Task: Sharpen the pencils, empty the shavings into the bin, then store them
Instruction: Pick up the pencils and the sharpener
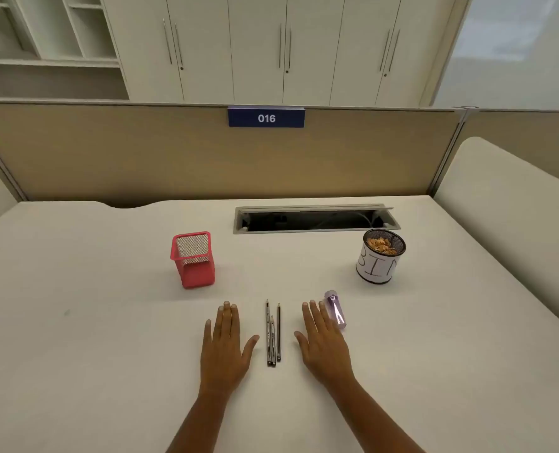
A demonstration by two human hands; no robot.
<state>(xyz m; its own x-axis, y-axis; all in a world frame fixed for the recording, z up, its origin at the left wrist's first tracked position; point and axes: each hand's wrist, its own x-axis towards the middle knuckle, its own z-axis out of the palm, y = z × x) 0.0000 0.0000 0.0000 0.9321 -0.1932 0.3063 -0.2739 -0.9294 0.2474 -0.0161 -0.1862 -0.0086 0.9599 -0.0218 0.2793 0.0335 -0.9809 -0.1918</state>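
Flat on the desk (108, 322) — both hands (224, 346) flank three pencils (272, 335).

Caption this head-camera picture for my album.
The left hand and right hand flank three pencils; sharpener, red holder and bin sit nearby.

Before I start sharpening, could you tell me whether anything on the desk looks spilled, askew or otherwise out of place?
Nothing looks spilled or damaged. The pencils lie side by side, and the red holder and bin stand upright. Two oddities: the bin already holds shavings, and the cable hatch behind it stands open.
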